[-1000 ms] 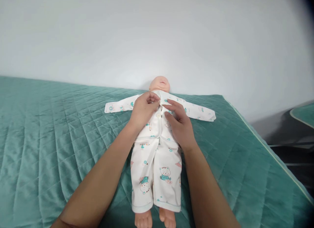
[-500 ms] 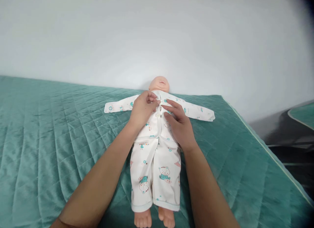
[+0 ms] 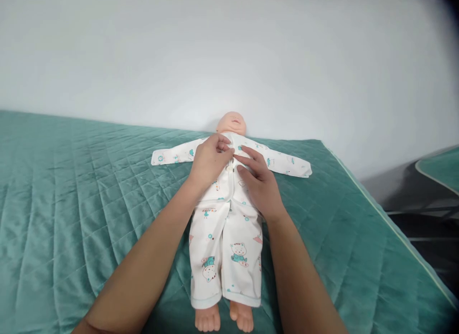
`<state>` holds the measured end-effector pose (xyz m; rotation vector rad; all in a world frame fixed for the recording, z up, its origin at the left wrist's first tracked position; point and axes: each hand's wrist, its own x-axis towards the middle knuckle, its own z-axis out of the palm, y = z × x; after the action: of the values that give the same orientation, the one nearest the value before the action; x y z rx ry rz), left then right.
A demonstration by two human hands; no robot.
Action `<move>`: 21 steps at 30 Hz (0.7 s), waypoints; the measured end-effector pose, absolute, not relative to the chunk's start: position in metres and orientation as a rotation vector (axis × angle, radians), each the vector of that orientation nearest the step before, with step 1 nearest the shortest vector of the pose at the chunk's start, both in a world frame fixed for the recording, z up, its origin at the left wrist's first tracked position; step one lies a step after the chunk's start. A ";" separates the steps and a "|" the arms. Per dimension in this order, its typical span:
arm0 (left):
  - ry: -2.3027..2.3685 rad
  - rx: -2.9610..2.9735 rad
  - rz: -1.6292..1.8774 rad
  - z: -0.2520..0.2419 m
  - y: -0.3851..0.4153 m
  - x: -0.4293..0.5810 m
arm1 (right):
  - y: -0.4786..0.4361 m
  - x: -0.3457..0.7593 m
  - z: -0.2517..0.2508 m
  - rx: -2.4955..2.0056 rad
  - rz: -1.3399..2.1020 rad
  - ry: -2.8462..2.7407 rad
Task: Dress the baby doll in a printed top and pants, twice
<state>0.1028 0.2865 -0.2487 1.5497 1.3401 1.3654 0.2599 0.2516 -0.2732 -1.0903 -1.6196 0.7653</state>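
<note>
A baby doll (image 3: 231, 122) lies on its back on a green quilted bedcover (image 3: 71, 190), head toward the wall, arms spread. It wears a white romper (image 3: 225, 238) printed with teal bears. My left hand (image 3: 210, 159) is closed, pinching the romper's front edge at the doll's upper chest. My right hand (image 3: 258, 183) lies on the right side of the chest, thumb and forefinger pressed together at the same front opening. Both hands meet just below the collar. The doll's bare feet (image 3: 222, 317) stick out at the bottom.
A plain white wall (image 3: 229, 61) rises right behind the doll's head. The bedcover's right edge (image 3: 387, 214) drops to a dark floor. A corner of another green surface (image 3: 439, 169) shows at the far right.
The view has drifted slightly, so the doll sits a little lower-left in the picture. My fingers have shifted minutely at the chest opening; both hands stay at the same spot.
</note>
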 end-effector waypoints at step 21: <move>1.215 1.506 1.337 -0.250 0.286 0.097 | 0.248 0.257 -0.271 -1.109 0.722 -1.589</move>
<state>0.0965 0.2863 -0.2503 1.5055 1.2152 1.3370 0.2566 0.2480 -0.2710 -1.1090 -1.5891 0.7224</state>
